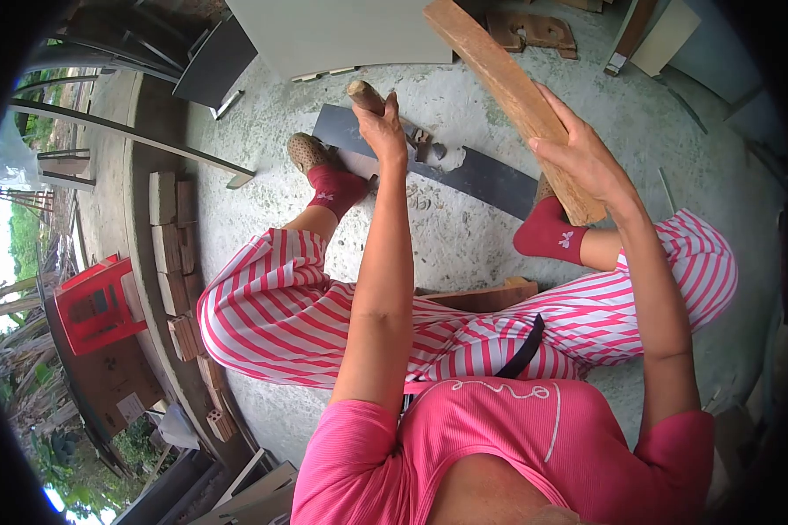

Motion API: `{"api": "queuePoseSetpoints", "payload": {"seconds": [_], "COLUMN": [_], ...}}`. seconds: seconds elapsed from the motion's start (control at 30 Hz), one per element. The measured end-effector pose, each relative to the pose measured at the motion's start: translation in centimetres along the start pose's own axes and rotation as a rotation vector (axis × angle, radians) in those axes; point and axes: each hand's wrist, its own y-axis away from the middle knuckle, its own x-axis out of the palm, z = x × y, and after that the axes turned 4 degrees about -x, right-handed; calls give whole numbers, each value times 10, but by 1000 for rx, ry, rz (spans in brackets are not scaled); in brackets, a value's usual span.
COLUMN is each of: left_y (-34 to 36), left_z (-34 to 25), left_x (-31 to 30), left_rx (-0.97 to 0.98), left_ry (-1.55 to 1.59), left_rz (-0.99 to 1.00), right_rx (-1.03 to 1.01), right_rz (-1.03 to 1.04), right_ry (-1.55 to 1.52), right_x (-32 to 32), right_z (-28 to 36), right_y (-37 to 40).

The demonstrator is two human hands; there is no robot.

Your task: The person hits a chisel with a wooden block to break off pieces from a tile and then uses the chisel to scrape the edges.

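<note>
My left hand [382, 125] is wrapped around a wooden handle [363, 94], likely a hammer, whose head [425, 145] rests on a dark flat strip [486, 178] lying on the concrete floor. My right hand [582, 156] grips a long wooden plank [508, 83] near its lower end, holding it tilted up and away over the strip. I sit with both legs in pink striped trousers spread out. My feet in red socks rest at either end of the strip.
A row of bricks [171, 236] lines the floor edge at left, with a red plastic stool [96, 302] beyond it. A large pale board [341, 35] lies ahead, and wood offcuts [534, 31] lie at the top. A wooden block [490, 297] sits under my right leg.
</note>
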Motion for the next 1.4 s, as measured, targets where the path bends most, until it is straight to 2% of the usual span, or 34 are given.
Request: {"api": "queuePoseSetpoints", "payload": {"seconds": [0.1,0.2,0.27,0.3,0.37,0.47,0.57,0.63,0.67,0.73,0.77,0.8,0.87,0.93,1.03,1.07,1.13,1.2,1.23,1.27,1.3,1.33,1.4], "left_y": [0,-3,-3,4,-2,-4,-3,3,4,5,5,5,7,4,-5,-16,-30,-33,-33,-30,-24,-25,-17], "left_z": [1,8,8,8,5,12,4,-1,-5,-4,-2,-4,-7,-5,17,36,67,70,64,58,34,29,18], "left_x": [0,2,-3,-7,1,5,6,8,9,13,13,13,13,10,1,-1,-6,-12,-14,-15,-22,-24,-21], "left_rx": [16,26,69,53,67,79,-11,8,32,41,45,46,13,-40,14,-84,-128,-156,-139,-123,-224,-260,-255], "left_ry": [-12,-16,54,23,-2,22,-36,-42,-45,-34,-33,-29,-17,-48,106,134,190,239,251,266,331,362,423], "left_rz": [4,-5,73,67,12,10,71,77,68,87,107,96,115,99,-66,-22,2,21,-16,-48,14,42,7], "right_rx": [53,8,165,166,-3,-47,-169,-350,-349,-576,-385,-395,-132,-144,1,43,101,57,55,88,125,135,58], "right_rz": [20,-8,80,80,25,74,131,76,71,-134,-13,-9,-3,329,400,432,413,274,271,173,73,64,-35], "right_ry": [-69,-24,-69,-64,124,213,218,311,316,210,167,171,486,651,540,523,315,85,79,33,-11,-14,16], "right_x": [-6,-3,-1,4,12,17,0,-21,-17,-11,-18,-8,24,38,37,32,19,8,4,0,-4,-7,-9], "right_z": [-6,-5,5,-1,-12,-5,57,142,143,151,162,148,93,75,3,-6,-10,-11,-11,-11,-12,-14,-19], "right_y": [-1,-4,0,4,-7,-18,-43,-27,-44,-84,-77,-90,-123,-100,-92,-86,-59,-29,-16,-3,4,8,13]}}
